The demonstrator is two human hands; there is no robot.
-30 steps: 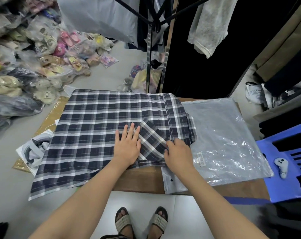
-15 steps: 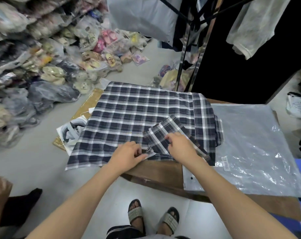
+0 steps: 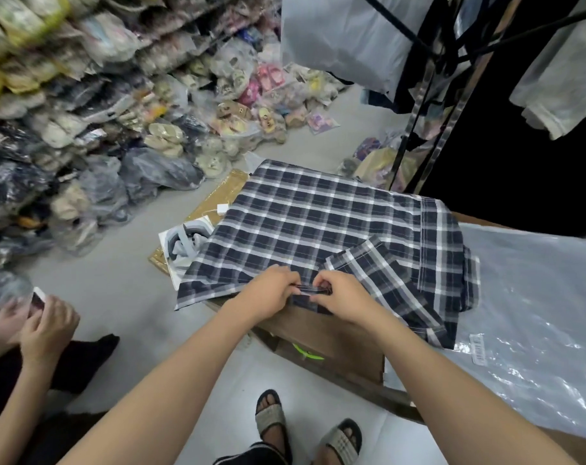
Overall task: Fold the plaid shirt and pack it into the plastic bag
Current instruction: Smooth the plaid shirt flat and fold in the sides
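Observation:
The plaid shirt (image 3: 305, 223), dark navy with white lines, lies spread on a brown table (image 3: 335, 340), its left side hanging over the edge. A sleeve (image 3: 378, 263) is folded across its near part. My left hand (image 3: 268, 293) and my right hand (image 3: 345, 297) sit close together at the shirt's near edge, both pinching the fabric there. The clear plastic bag (image 3: 526, 303) lies flat on the table to the right, with the shirt's right edge overlapping it.
Heaps of bagged slippers (image 3: 124, 122) fill the floor at left. Cardboard and a white package (image 3: 184, 243) lie beside the table. A clothes rack (image 3: 429, 95) stands behind. Another person's hands (image 3: 40, 327) hold something at lower left. My sandalled feet (image 3: 305, 427) are below.
My hands left the flat sleeve, came together at the shirt's near edge and pinched it. The view swung left, bringing another person's hands into sight.

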